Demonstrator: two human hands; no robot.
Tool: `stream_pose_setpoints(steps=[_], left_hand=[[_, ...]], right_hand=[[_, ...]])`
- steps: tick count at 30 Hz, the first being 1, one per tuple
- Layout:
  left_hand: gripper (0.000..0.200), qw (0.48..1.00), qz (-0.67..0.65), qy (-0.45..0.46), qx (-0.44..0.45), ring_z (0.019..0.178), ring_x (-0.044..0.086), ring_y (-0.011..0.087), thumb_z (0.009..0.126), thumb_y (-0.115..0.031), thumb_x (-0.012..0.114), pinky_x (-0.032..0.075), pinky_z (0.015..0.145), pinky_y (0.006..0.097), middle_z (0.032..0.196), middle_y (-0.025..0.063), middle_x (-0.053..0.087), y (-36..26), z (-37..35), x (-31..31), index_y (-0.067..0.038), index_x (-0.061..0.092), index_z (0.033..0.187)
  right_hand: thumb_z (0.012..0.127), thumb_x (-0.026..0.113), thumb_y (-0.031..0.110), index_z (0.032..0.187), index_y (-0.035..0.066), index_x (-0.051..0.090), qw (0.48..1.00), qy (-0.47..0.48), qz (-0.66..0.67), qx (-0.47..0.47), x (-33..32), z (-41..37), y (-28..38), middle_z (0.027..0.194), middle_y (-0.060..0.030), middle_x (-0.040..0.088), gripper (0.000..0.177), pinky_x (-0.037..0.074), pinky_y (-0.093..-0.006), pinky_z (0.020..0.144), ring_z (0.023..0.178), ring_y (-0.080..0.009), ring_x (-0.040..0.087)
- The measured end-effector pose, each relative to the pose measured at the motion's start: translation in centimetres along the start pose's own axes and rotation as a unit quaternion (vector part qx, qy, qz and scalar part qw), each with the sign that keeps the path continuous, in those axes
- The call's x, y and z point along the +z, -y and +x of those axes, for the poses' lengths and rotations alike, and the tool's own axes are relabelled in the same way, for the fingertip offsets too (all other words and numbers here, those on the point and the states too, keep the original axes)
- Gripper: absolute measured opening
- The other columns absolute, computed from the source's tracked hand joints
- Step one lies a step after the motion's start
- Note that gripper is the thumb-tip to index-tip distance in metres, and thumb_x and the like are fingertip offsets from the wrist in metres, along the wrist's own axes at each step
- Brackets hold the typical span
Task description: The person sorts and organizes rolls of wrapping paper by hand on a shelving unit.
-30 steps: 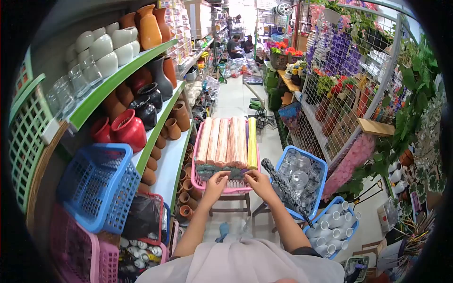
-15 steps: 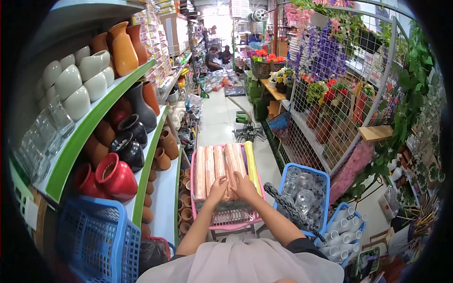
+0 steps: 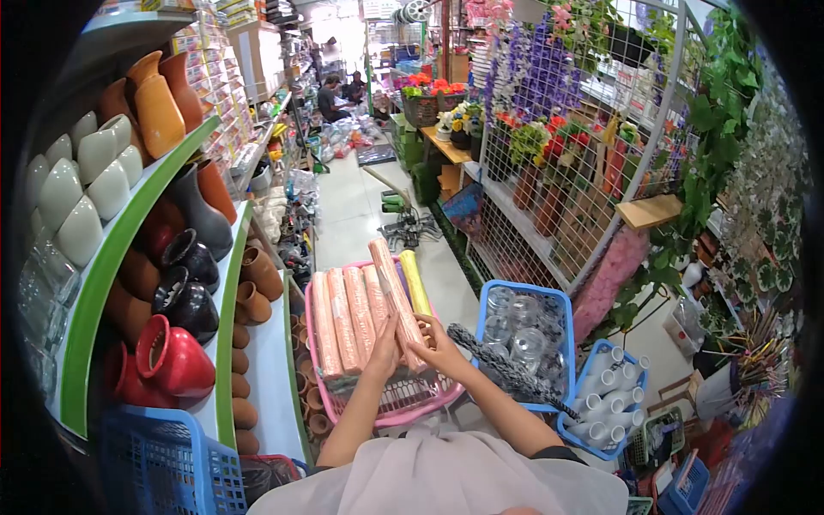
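Note:
A pink basket stands in front of me with several pinkish wrapped rolls lying side by side in it. One pink roll is lifted and tilted above the others. My right hand is closed round its near end. My left hand touches the left side of that roll, its fingers pressed together and pointing forward. A yellow roll lies at the basket's right side, with a bit of a purple one beside it.
Blue baskets hold clear glass jars and white vases on the right. Shelves with red pots and white bowls line the left. A wire rack with flowers stands at right. People sit far back.
One pink roll has been raised and tilted out of the row by my hands. The view has turned to the right, so the basket and shelves appear further left.

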State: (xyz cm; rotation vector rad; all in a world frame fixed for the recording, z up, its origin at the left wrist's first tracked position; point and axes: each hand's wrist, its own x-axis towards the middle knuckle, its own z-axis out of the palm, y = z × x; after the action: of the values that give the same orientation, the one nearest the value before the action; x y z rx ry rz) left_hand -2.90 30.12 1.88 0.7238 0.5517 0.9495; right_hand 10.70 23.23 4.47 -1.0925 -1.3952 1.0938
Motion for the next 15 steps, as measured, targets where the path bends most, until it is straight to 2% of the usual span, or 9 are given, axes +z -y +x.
stream_pose_setpoints(steps=[2,4,6,8,9,11,12,14,15], left_hand=[[0.046,1.000,0.002,-0.008,0.018,0.089,0.062,0.0226,0.097,-0.037,0.047,0.055,0.072,0.0335,0.103,0.0131,0.057,0.3,-1.0,2.3,-0.006,0.039,0.129],[0.042,0.999,0.003,-0.033,-0.005,0.088,0.062,0.0226,0.096,-0.038,0.046,0.055,0.073,0.0343,0.098,0.0130,0.058,1.2,-1.3,3.6,-0.005,0.042,0.122],[0.039,0.997,0.022,-0.075,-0.010,0.081,0.064,0.0221,0.095,-0.040,0.046,0.056,0.071,0.0344,0.089,0.0111,0.058,0.9,-2.7,6.7,-0.006,0.046,0.114],[0.039,0.997,0.041,-0.058,-0.012,0.077,0.064,0.0216,0.095,-0.040,0.045,0.056,0.069,0.0339,0.088,0.0101,0.058,2.1,-3.1,6.7,-0.007,0.046,0.114],[0.039,0.997,0.063,-0.040,-0.010,0.073,0.064,0.0210,0.095,-0.041,0.044,0.056,0.067,0.0333,0.087,0.0092,0.057,2.7,-3.5,6.6,-0.007,0.046,0.114],[0.041,0.995,0.075,-0.062,-0.008,0.067,0.063,0.0190,0.094,-0.044,0.044,0.055,0.064,0.0319,0.083,0.0077,0.058,3.7,-4.3,7.1,-0.006,0.049,0.110],[0.038,0.997,0.044,-0.056,-0.036,0.066,0.062,0.0173,0.094,-0.042,0.046,0.054,0.062,0.0310,0.081,0.0062,0.058,4.5,-4.3,6.6,-0.007,0.051,0.109],[0.037,0.997,0.028,-0.051,-0.043,0.061,0.059,0.0147,0.094,-0.043,0.046,0.052,0.059,0.0289,0.078,0.0043,0.059,5.5,-5.3,7.8,-0.007,0.053,0.103],[0.037,0.997,0.026,-0.055,-0.044,0.061,0.059,0.0147,0.094,-0.043,0.046,0.052,0.059,0.0289,0.078,0.0043,0.059,5.9,-6.0,8.4,-0.007,0.053,0.103]], right_hand=[[0.089,0.062,0.012,0.140,0.008,0.031,1.000,0.014,0.000,0.015,-1.4,-1.9,1.6,0.113,-0.0123,0.051,0.060,0.051,-0.0277,0.074,0.091,-0.0151,0.058],[0.092,0.057,0.014,0.138,0.008,0.034,0.998,0.041,0.026,0.043,-3.4,-4.0,2.3,0.116,-0.0098,0.051,0.052,0.049,-0.0272,0.075,0.091,-0.0139,0.058],[0.094,0.055,0.018,0.127,0.006,0.050,0.998,-0.007,0.007,0.068,-6.2,-6.3,1.6,0.109,-0.0081,0.059,0.035,0.049,-0.0263,0.075,0.088,-0.0125,0.059],[0.094,0.054,0.019,0.112,0.006,0.061,0.991,-0.084,-0.037,0.102,-9.2,-8.7,-0.9,0.095,-0.0048,0.065,0.023,0.048,-0.0249,0.071,0.085,-0.0118,0.060],[0.093,0.056,0.019,0.107,0.005,0.064,0.980,-0.121,-0.119,0.100,-10.9,-10.1,-2.3,0.092,-0.0056,0.066,0.022,0.048,-0.0260,0.069,0.083,-0.0110,0.060],[0.089,0.060,0.021,0.101,0.004,0.066,0.946,-0.180,-0.232,0.140,-13.3,-12.8,-1.6,0.091,-0.0102,0.067,0.022,0.049,-0.0314,0.070,0.082,-0.0176,0.063],[0.089,0.060,0.021,0.101,0.004,0.066,0.945,-0.180,-0.233,0.145,-14.5,-14.2,-1.9,0.091,-0.0102,0.067,0.022,0.049,-0.0314,0.070,0.082,-0.0176,0.063],[0.081,0.067,0.027,0.089,-0.001,0.064,0.872,-0.238,-0.406,0.137,-16.5,-16.7,-3.4,0.096,-0.0148,0.066,0.029,0.050,-0.0415,0.074,0.087,-0.0310,0.064],[0.081,0.067,0.027,0.089,-0.001,0.064,0.872,-0.234,-0.407,0.138,-17.4,-17.9,-4.4,0.096,-0.0148,0.066,0.029,0.050,-0.0415,0.074,0.087,-0.0310,0.064]])
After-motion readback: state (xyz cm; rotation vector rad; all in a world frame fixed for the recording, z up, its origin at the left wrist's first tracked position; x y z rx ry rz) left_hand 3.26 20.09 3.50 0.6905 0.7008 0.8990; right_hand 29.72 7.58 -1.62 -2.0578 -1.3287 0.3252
